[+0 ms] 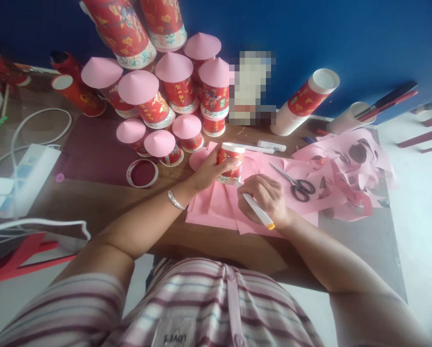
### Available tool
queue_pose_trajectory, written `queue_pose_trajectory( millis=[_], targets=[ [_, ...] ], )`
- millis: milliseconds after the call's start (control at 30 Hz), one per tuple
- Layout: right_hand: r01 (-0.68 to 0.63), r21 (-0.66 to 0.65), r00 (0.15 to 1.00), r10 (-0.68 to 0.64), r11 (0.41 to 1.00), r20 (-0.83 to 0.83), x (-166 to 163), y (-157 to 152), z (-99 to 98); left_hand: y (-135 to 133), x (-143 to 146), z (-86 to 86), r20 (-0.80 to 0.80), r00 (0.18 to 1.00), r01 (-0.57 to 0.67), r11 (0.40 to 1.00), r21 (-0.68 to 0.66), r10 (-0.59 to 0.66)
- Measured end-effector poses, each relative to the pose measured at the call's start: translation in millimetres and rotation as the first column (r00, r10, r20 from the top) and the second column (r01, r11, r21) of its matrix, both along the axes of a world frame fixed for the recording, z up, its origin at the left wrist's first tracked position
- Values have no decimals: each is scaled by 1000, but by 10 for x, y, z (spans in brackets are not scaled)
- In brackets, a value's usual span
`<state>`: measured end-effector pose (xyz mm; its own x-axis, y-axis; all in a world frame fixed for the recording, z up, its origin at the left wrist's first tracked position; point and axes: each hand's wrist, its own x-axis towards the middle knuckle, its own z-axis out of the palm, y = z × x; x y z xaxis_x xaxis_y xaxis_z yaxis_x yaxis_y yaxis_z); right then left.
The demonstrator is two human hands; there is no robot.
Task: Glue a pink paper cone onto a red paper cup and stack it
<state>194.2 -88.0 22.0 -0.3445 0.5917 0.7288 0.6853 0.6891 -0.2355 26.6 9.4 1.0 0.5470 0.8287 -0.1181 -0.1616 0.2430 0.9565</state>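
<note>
One tag (176,332) on the striped shirt (216,299) is nearest, its upside-down letters seeming to read "LOVE'S". The right hand (262,195) has its grip closed round a white pen (254,207); the pen slants, its orange end toward the body and its other end up and left, near the cup's lower edge (whether it touches, I cannot tell). The left hand (208,172) has its grip round the red cup (233,156), over the pink paper (219,212) on the table (208,241). The cup's long axis runs nearly straight away from the body: plain white rim at the far end, white band with green marks at the near end. Gold marks on its red side are too small to read. Scissors (298,188) lie to the right. Farther off, cone-topped cups (138,86) stand before the blue wall (291,29).
</note>
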Motion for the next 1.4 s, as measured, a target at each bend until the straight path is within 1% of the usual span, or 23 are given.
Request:
queue_pose_trajectory(
  millis=[233, 500, 733, 900, 1000, 1100, 1267, 1400],
  targets=[
    [2, 13, 1000, -2, 1000, 4, -14, 3, 5, 9, -2, -58, 21, 1000, -12, 1000, 1, 12],
    [-9, 14, 1000, 9, 1000, 25, -4, 0, 13, -1, 1, -41, 69, 998, -2, 1000, -16, 3],
    [-27, -14, 999, 28, 1000, 30, 14, -10, 20, 6, 2, -44, 26, 1000, 3, 1000, 7, -4],
    [-34, 11, 999, 34, 999, 5, 9, -3, 22, 2, 1, -51, 60, 998, 6, 1000, -12, -5],
    [-33, 31, 999, 34, 999, -21, 16, 5, 17, 2, 5, -41, 32, 999, -5, 1000, 0, 5],
    [-23, 14, 999, 23, 1000, -39, 30, 8, 7, 3, 12, -24, 15, 1000, -9, 1000, -3, 9],
    [-26, -6, 999, 26, 1000, -22, 36, 7, -4, -3, 14, 4, 10, 1000, -4, 1000, -1, 4],
    [-31, 2, 999, 31, 1000, -18, 24, 13, -5, -5, 8, 4, 1, 1000, -3, 1000, 0, 3]
  ],
)
